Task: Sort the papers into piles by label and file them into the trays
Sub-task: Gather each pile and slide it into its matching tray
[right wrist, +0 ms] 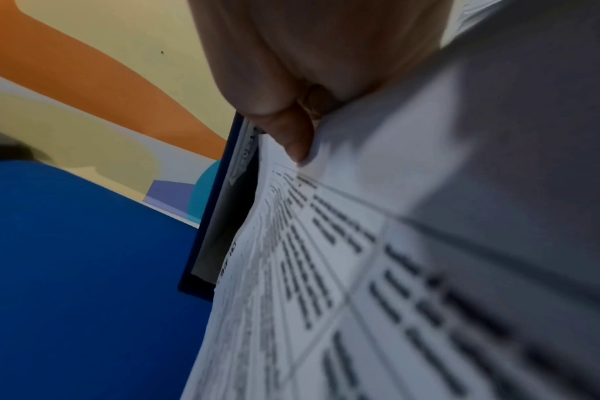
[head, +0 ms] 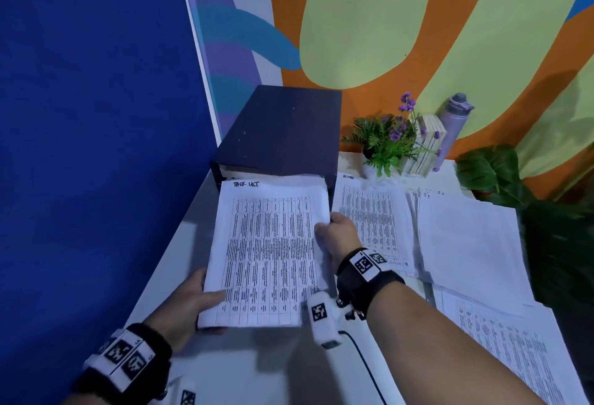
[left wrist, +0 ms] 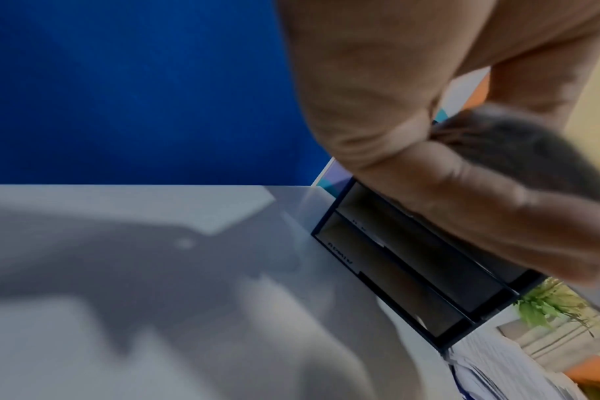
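A stack of printed papers, hand-labelled at its top, is held level in front of the dark blue tray unit, its far edge at the unit's opening. My left hand grips the stack's near left corner, thumb on top. My right hand pinches the stack's right edge, thumb on the sheet. In the left wrist view the tray unit shows stacked slots with small labels; the lower slots look dark inside.
Further paper piles cover the white table to the right. A potted plant, a wooden block and a grey bottle stand at the back. A blue partition borders the left.
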A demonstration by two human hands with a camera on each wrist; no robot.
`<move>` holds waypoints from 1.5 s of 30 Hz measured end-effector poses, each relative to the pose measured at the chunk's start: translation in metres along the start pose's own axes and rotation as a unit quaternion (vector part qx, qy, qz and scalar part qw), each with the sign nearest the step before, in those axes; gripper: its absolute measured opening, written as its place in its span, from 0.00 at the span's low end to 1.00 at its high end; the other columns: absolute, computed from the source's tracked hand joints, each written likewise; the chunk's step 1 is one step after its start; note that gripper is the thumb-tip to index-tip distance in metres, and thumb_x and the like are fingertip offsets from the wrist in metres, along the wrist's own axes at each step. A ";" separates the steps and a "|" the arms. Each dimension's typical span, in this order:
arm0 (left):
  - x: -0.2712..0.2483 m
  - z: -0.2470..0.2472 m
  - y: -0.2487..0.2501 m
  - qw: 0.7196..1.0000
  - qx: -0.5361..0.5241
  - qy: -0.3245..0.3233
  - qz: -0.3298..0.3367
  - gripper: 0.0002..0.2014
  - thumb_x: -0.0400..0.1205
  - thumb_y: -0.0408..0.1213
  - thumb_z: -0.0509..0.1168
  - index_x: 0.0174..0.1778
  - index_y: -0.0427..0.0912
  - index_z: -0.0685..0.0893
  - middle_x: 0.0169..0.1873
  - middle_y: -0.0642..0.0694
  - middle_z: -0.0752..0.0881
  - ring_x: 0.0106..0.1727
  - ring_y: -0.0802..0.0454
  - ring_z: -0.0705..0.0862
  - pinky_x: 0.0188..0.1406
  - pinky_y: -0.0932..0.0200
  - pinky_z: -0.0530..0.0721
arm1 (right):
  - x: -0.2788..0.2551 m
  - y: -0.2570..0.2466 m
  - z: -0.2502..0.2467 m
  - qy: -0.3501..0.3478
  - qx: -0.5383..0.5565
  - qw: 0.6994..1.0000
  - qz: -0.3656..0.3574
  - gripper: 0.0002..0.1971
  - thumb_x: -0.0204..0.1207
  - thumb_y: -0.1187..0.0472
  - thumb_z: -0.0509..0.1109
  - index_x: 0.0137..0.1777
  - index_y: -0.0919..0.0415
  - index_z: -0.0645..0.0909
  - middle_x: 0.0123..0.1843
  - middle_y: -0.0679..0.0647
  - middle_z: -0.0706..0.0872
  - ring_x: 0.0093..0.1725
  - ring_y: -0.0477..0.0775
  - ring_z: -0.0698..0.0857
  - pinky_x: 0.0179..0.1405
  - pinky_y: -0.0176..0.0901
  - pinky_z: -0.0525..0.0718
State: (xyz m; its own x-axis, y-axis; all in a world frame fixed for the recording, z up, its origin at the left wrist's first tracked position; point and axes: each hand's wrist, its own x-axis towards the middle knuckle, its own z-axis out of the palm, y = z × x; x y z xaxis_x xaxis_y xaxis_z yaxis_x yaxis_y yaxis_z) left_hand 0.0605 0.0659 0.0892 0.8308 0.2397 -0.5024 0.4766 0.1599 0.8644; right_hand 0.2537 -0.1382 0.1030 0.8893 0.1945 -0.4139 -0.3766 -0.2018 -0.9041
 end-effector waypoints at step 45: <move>0.046 0.169 -0.086 0.979 0.191 -0.043 -0.061 0.13 0.82 0.30 0.66 0.63 0.43 0.81 0.59 0.37 0.84 0.49 0.38 0.82 0.52 0.51 0.79 | -0.102 0.195 -0.310 0.339 -0.383 0.826 0.237 0.37 0.74 0.54 0.69 0.80 0.62 0.58 0.78 0.66 0.66 0.76 0.69 0.68 0.73 0.64 0.69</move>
State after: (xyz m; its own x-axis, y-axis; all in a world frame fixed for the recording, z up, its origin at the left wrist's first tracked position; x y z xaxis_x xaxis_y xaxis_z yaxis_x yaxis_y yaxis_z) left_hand 0.1062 -0.0984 -0.0046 0.7739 0.1574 -0.6135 0.6333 -0.1902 0.7501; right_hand 0.1699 -0.4953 0.0019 0.7274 -0.6101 -0.3140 -0.6807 -0.6993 -0.2181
